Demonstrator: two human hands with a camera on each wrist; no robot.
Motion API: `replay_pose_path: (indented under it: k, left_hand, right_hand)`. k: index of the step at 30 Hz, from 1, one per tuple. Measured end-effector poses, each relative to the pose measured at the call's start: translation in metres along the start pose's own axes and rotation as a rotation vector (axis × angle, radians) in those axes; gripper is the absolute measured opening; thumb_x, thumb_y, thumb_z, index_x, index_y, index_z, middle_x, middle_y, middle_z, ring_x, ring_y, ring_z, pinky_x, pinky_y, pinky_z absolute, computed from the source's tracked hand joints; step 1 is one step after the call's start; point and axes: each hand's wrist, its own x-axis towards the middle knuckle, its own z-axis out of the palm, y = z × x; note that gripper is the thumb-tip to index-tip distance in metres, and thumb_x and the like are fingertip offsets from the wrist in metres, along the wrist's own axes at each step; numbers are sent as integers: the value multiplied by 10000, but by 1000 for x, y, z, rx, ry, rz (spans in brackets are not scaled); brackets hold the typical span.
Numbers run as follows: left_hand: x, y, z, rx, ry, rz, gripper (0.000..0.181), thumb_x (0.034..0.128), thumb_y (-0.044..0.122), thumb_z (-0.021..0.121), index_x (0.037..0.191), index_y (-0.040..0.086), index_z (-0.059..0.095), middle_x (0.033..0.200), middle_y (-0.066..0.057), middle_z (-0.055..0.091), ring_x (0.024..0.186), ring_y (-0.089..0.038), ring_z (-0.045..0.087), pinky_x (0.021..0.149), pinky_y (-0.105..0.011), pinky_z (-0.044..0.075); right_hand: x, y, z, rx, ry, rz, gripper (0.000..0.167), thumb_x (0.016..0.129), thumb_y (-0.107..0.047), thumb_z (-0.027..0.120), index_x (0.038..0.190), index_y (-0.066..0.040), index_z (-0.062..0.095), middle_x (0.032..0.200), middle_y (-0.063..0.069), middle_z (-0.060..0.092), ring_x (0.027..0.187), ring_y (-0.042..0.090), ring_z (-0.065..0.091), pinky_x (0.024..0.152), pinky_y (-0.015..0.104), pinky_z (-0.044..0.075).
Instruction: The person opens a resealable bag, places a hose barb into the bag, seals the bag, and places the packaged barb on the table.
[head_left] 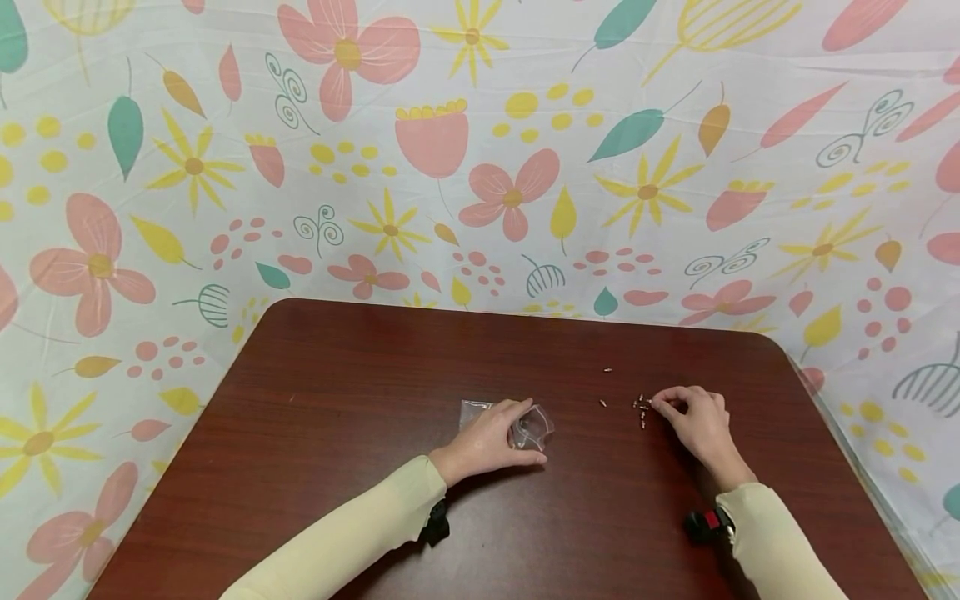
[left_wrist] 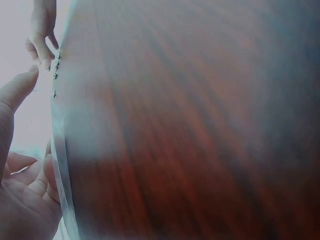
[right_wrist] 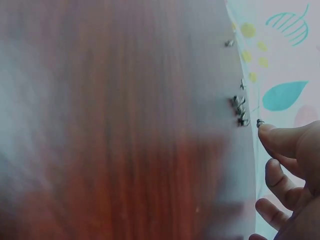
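Right wrist: fingers (right_wrist: 285,140) pinch metal piece (right_wrist: 260,123); head: left fingers (head_left: 514,410) apart over plastic bag (head_left: 535,426).

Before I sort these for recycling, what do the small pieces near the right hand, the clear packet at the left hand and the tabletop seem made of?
Small pieces: probably metal, shiny; silvery-grey with bright glints.
Clear packet: likely thin plastic, glossy; see-through, with bright creases and edges.
Tabletop: wood or wood-look laminate, smooth sheen; reddish-brown grain shows, leaving which open.
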Motion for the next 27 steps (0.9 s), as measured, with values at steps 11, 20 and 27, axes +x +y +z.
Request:
replay_pose_path:
  k: [11,20,27]
  left_hand:
    - [-1,1,-1,3,2,-2,941,848,563,822,1579,94,461,1450,-58,585,1011,-117,610,891,-288,518]
    - [-1,1,-1,12,-7,-4,942,858,580,806,1590,107,448,1482,-65,566,1191,-200,621,963,-347,524]
    - [-1,2,-2,7,-5,-1,941,858,573,809,1587,100,450,1479,-66,568,1130,-179,627,955,-343,522]
  right_hand:
    - [-10,-19,1,63,68,-130,89,965,-89,743,914,-19,762,960,199,702,1062,437,495,957,576,273]
    - [-17,-43,3,113,109,-200,44,892,-25,800,876,-48,767,919,149,712,1063,377,487,945,487,273]
    - [-21,-55,8,140,96,-215,100,870,8,807,875,-85,771,891,113,689,1073,381,475,922,464,288]
